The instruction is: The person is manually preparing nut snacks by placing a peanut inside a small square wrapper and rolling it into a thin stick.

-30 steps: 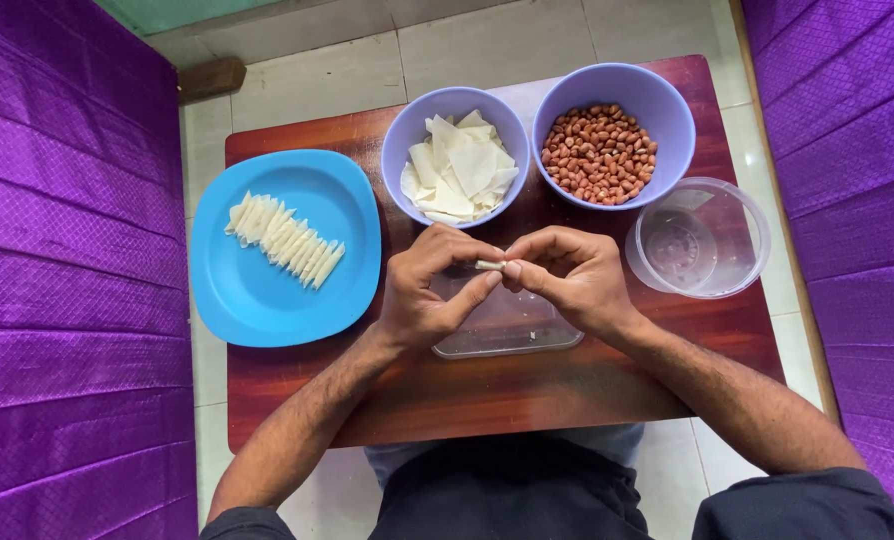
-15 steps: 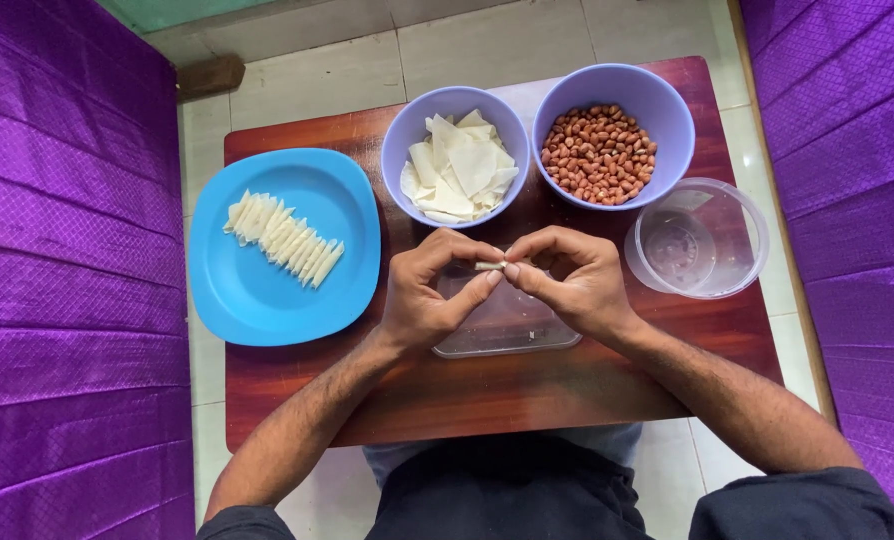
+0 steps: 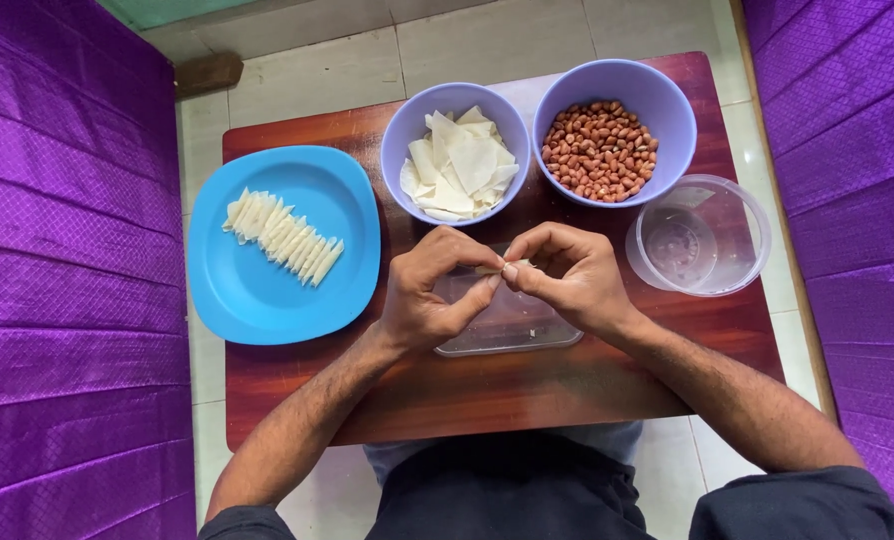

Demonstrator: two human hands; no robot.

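Note:
My left hand (image 3: 435, 293) and my right hand (image 3: 568, 277) meet at the fingertips over a flat clear plastic tray (image 3: 512, 330) on the dark red wooden table (image 3: 487, 385). Between the fingers both hands pinch a small pale wrapper roll (image 3: 494, 268), mostly hidden by the fingertips. Just beyond my hands stands a lilac bowl (image 3: 404, 133) of white wrapper pieces (image 3: 462, 165). To its right a second lilac bowl (image 3: 674, 110) holds red-brown peanuts (image 3: 599, 150).
A blue plate (image 3: 257, 290) at the left carries a row of several finished white rolls (image 3: 281, 238). A clear round plastic container (image 3: 703, 237) sits at the right. Purple fabric (image 3: 67, 260) flanks the table on both sides, with tiled floor (image 3: 307, 85) beyond.
My fingers have shifted slightly around the small roll. Nothing else on the table has moved.

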